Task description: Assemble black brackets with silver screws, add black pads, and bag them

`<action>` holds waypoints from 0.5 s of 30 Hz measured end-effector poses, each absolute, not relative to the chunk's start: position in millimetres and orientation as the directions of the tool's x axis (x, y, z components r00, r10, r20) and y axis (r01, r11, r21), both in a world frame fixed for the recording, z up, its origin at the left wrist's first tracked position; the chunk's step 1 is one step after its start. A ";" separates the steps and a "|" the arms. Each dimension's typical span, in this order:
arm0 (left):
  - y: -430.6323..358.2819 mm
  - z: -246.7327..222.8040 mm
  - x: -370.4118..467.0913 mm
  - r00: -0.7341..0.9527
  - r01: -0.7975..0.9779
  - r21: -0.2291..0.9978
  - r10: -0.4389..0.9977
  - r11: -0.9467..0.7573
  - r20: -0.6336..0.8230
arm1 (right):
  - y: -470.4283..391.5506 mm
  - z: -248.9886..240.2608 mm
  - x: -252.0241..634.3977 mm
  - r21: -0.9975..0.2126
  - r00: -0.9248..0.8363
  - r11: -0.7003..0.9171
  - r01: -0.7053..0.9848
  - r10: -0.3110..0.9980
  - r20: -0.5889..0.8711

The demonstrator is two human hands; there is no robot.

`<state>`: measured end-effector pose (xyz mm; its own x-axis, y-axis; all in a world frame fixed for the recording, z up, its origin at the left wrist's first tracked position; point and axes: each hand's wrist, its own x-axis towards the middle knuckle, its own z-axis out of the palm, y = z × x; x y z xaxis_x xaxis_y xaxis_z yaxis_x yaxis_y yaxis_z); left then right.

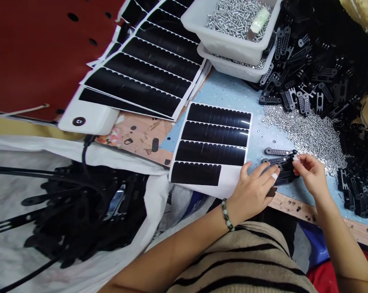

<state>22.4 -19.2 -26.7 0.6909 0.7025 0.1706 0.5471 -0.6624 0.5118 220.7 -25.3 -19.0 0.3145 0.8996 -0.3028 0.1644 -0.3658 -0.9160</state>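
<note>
My left hand [253,191] lies over a small group of black plastic parts [284,175] near the table's front edge. Its fingers are stretched out and touch them; one finger wears a white band. My right hand [312,174] is at the right end of the same parts, thumb and fingertips pinched together. What they pinch is too small to make out. Two dark slotted strips [277,151] lie just beyond the fingers. To the left of my left hand is a white sheet of black stickers [212,140], its bottom row partly bare.
Loose silver screws [321,136] are heaped beyond my right hand, with many black slotted parts [312,73] behind. Stacked white tubs [229,40] hold screws. More sticker sheets [147,61] lie on a white device [89,118]. A white sack of black parts [89,211] is at lower left.
</note>
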 end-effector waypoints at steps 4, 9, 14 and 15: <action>-19.4 -25.9 22.5 0.691 0.549 0.504 0.701 -0.666 0.174 | -23.0 -19.8 223.2 -0.899 0.320 -0.381 0.217 0.897 -0.304; -18.9 -24.8 24.8 0.688 0.548 0.498 0.701 -0.672 0.188 | -18.4 -21.1 226.4 -0.864 0.275 -0.406 0.297 0.903 -0.330; -16.4 -24.2 33.9 0.676 0.573 0.492 0.717 -0.656 0.168 | -16.4 -21.9 229.1 -0.855 0.270 -0.426 0.295 0.896 -0.353; -16.1 -24.0 35.4 0.675 0.577 0.489 0.719 -0.654 0.164 | -16.4 -21.9 229.3 -0.863 0.268 -0.427 0.269 0.894 -0.359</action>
